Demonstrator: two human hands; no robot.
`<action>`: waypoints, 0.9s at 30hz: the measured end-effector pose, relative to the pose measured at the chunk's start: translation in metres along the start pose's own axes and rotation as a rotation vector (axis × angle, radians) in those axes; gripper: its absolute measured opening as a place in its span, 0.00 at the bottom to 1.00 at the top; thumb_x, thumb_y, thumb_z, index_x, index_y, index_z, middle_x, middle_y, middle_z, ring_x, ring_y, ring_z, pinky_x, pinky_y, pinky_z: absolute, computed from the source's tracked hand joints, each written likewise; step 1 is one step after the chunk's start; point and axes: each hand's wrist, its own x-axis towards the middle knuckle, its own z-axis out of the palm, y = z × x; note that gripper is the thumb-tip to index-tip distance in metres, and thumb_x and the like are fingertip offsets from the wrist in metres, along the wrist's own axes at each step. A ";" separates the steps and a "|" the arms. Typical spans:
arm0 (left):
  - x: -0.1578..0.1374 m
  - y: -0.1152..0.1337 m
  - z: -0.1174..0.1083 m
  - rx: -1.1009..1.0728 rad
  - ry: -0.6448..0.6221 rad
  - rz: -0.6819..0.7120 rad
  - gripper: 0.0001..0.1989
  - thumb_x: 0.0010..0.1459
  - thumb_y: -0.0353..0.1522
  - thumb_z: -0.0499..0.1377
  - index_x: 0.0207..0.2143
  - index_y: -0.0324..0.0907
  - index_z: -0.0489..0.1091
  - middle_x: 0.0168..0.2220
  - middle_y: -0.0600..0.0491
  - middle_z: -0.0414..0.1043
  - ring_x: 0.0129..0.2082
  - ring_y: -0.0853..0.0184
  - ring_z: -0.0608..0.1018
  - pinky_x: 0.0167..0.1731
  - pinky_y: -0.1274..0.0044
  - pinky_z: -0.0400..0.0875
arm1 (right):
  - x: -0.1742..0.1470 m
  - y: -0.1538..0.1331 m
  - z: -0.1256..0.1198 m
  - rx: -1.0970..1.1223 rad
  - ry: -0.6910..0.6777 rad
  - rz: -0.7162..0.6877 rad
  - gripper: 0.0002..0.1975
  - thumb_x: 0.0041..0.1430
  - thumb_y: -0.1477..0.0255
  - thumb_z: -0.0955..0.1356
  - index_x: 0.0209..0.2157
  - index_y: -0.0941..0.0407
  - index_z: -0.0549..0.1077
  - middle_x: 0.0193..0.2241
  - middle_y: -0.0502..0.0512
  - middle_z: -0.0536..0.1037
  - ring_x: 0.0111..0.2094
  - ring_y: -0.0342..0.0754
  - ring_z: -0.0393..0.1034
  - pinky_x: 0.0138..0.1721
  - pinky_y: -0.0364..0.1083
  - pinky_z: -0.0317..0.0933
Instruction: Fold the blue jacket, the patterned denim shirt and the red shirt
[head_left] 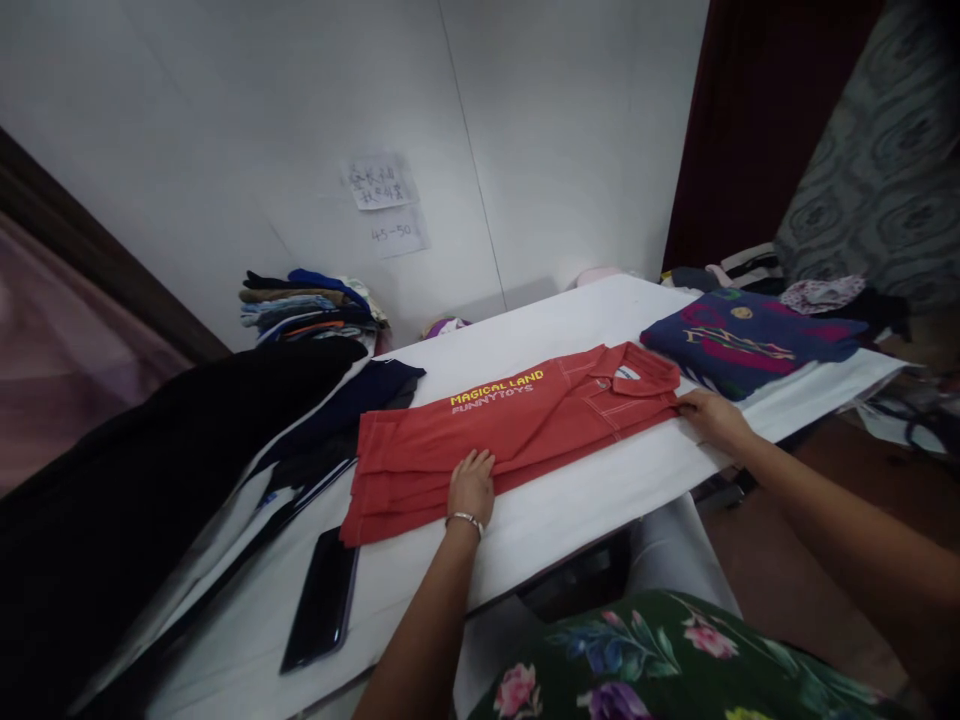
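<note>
A red shirt [547, 410] with a collar lies folded lengthwise across the white table, its collar end to the right. Yellow and pale letters reading "MAGICAL LAND FUNNYTOYS" run along its far side. My left hand [472, 492], with a bracelet at the wrist, rests on the near edge of the shirt with its fingers laid out flat. At the shoulder, just below the collar, my right hand [712, 420] pinches the shirt's edge between thumb and fingers.
A dark phone [321, 598] lies at the near left of the white table [540, 555]. Dark garments [150, 470] are heaped on the left, with a clothes stack [307, 305] behind. A folded blue patterned garment [750, 340] sits at the right. Paper notes [384, 182] hang on the wall.
</note>
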 end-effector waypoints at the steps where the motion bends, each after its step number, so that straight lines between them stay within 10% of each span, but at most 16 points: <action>1: -0.001 0.001 0.000 -0.002 0.001 -0.003 0.23 0.59 0.23 0.51 0.55 0.43 0.70 0.60 0.52 0.66 0.63 0.62 0.63 0.63 0.66 0.55 | 0.001 -0.008 -0.002 -0.017 0.017 -0.025 0.18 0.52 0.72 0.61 0.40 0.54 0.80 0.39 0.58 0.80 0.42 0.56 0.73 0.45 0.53 0.67; 8: -0.004 0.003 0.001 -0.022 0.049 0.015 0.24 0.57 0.25 0.54 0.56 0.41 0.68 0.60 0.50 0.66 0.63 0.61 0.63 0.63 0.65 0.55 | 0.000 -0.116 0.010 0.060 -0.064 -0.345 0.29 0.62 0.62 0.60 0.63 0.53 0.62 0.64 0.58 0.60 0.65 0.57 0.52 0.61 0.61 0.50; 16: -0.007 0.001 0.000 -0.036 0.007 0.003 0.22 0.59 0.27 0.54 0.56 0.41 0.68 0.61 0.51 0.64 0.64 0.61 0.61 0.65 0.65 0.52 | 0.001 -0.124 0.030 -0.034 -0.348 -0.135 0.37 0.62 0.49 0.56 0.65 0.56 0.57 0.66 0.61 0.53 0.68 0.58 0.42 0.64 0.63 0.39; 27: -0.012 0.006 -0.003 -0.003 0.004 0.016 0.23 0.65 0.40 0.50 0.59 0.42 0.64 0.62 0.50 0.63 0.64 0.61 0.60 0.63 0.63 0.51 | 0.048 -0.228 0.061 0.011 -0.334 -0.468 0.34 0.64 0.50 0.56 0.66 0.51 0.55 0.67 0.59 0.51 0.68 0.58 0.41 0.64 0.64 0.38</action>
